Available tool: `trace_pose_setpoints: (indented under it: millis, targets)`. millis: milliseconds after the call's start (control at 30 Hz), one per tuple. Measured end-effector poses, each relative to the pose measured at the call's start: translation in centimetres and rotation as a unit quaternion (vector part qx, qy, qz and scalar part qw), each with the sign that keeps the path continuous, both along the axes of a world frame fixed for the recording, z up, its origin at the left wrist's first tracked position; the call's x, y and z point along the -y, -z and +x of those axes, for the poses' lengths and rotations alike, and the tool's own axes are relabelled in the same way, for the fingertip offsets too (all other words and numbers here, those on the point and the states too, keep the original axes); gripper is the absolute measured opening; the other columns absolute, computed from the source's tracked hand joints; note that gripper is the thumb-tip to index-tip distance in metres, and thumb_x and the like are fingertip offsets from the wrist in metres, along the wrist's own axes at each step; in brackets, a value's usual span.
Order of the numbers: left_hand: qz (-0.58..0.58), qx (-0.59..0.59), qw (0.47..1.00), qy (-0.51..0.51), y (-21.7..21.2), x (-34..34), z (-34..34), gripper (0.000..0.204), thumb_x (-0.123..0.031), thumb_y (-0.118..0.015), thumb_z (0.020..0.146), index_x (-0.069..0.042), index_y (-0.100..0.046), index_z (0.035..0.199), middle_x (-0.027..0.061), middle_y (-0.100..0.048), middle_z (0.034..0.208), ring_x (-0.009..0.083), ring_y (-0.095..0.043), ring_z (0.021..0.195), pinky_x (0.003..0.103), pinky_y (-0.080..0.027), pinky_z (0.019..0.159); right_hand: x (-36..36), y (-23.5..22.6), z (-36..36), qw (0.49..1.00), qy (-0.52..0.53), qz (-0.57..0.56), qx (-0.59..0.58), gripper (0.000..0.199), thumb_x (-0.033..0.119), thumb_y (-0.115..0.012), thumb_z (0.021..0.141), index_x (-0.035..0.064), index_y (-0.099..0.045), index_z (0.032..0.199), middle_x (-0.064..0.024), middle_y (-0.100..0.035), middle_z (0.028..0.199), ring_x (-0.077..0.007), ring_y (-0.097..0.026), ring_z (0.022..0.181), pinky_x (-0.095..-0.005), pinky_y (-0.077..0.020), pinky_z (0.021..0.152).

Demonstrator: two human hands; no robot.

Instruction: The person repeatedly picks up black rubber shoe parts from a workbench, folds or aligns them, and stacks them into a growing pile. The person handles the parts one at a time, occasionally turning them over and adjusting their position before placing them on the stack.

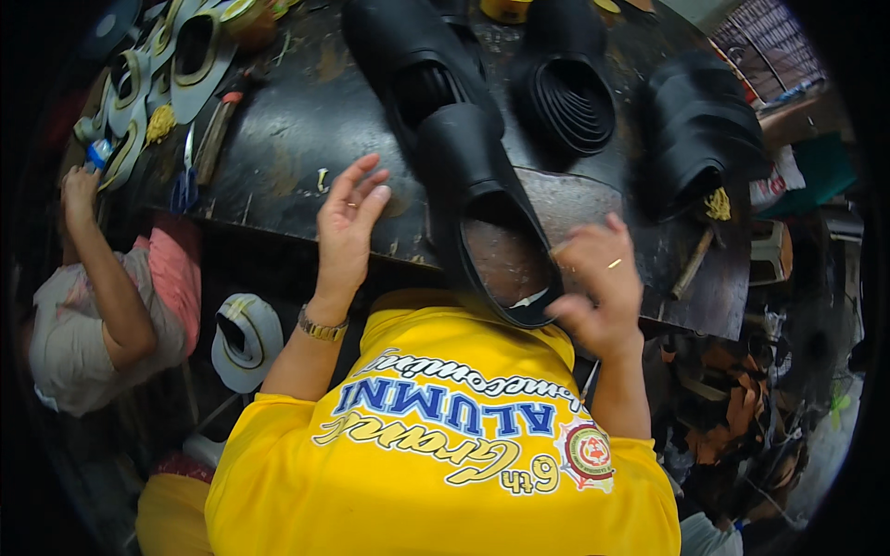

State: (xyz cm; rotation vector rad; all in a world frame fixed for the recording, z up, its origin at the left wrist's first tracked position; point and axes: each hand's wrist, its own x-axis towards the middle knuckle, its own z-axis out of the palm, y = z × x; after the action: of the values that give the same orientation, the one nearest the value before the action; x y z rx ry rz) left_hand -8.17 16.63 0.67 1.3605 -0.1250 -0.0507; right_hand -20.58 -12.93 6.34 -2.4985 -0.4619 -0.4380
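A black shoe upper [461, 153] lies before me at the table's near edge, its wide opening towards my body. Through that opening shows a brown surface with a small white scrap [530, 298]. My left hand [348, 222], with a watch on the wrist, is raised left of the upper, empty, its fingers apart. Beside the upper's right rim is my right hand [601, 287], slightly blurred, thumb and fingers spread; whether it touches the rim I cannot tell. Another black upper [394, 46] lies just beyond, partly overlapped by the nearer one.
Nested black uppers [565, 93] and another black stack [700, 130] stand to the right, near a hammer [693, 264]. Blue-handled scissors [185, 185], a wooden-handled tool [219, 139] and pale uppers [199, 65] lie left. A co-worker's arm [107, 269] reaches in at left.
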Motion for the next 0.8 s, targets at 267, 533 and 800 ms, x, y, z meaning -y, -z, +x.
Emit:
trace_pose_setpoints:
  millis: [267,533,800]
  targets:
    - [-0.051,-0.067,0.992,0.089,0.8,2.9,-1.0,0.062,-0.006,-0.064,0.096,-0.003,-0.037,0.152,0.0161,-0.047,0.145,0.023,-0.047,0.132,0.034,-0.037,0.113,-4.5,-0.7,-0.6,0.994,0.001,-0.022,-0.106,0.033,0.026,-0.079,0.084,-0.0006,-0.072,0.101,-0.0144,-0.072,0.099,-0.0296,-0.066,0.106,-0.056,-0.0313,0.115]
    - [-0.023,0.086,0.993,0.077,0.6,4.4,0.9,0.029,-0.002,-0.064,0.096,-0.005,-0.065,0.125,0.0047,-0.06,0.127,0.0131,-0.056,0.116,0.026,-0.046,0.101,4.3,1.1,2.4,0.964,0.174,0.176,0.095,0.028,0.012,-0.069,0.094,-0.0039,-0.068,0.117,-0.015,-0.068,0.125,-0.0284,-0.061,0.122,-0.0465,-0.0283,0.117]
    - [0.022,0.097,0.981,0.169,-1.1,8.6,2.1,0.027,-0.008,-0.064,0.098,-0.006,-0.066,0.125,0.0073,-0.058,0.132,0.0182,-0.057,0.123,0.031,-0.045,0.108,3.9,5.1,10.4,0.98,0.107,-0.117,0.116,0.027,0.027,-0.079,0.082,0.0117,-0.077,0.104,-0.0135,-0.05,0.146,-0.0363,-0.044,0.138,-0.0536,-0.0288,0.114]
